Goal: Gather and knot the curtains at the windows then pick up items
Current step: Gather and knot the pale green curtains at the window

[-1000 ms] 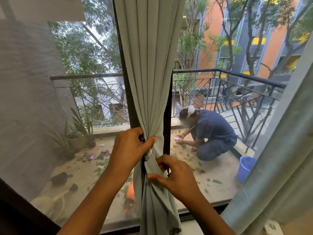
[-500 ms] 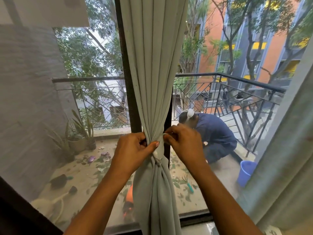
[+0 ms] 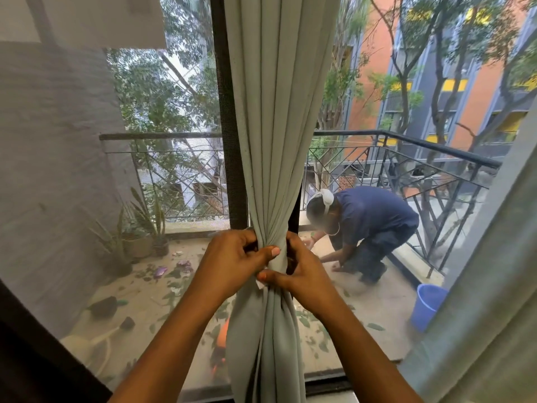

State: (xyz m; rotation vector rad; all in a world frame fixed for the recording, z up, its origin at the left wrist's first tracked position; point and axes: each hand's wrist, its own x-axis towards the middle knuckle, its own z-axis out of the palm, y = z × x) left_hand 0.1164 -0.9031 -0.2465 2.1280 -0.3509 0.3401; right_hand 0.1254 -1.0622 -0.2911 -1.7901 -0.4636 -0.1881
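Left hand (image 3: 232,257) at 9 o'clock of the bunch, thumb clamped across the grey-green curtain (image 3: 273,141) dead centre. Right hand (image 3: 302,274) at 3 o'clock pinches the wrap. Gathered, knot apparently unfinished. Second curtain (image 3: 488,286) at 4 o'clock hangs loose; pickup pending.

A pale grey-green curtain (image 3: 276,112) hangs down the centre of the frame, bunched to a narrow waist at mid-height. The left hand (image 3: 232,264) grips the bunch from the left, thumb across the front. The right hand (image 3: 302,274) clasps it from the right, thumb pressed just below. A second curtain (image 3: 488,286) fills the right edge. Through the window, centre right, a crouching person (image 3: 366,228) bends over the balcony floor (image 3: 363,309); a blue bucket (image 3: 427,306) stands near the railing (image 3: 421,175). Potted plants (image 3: 142,231) sit centre left.
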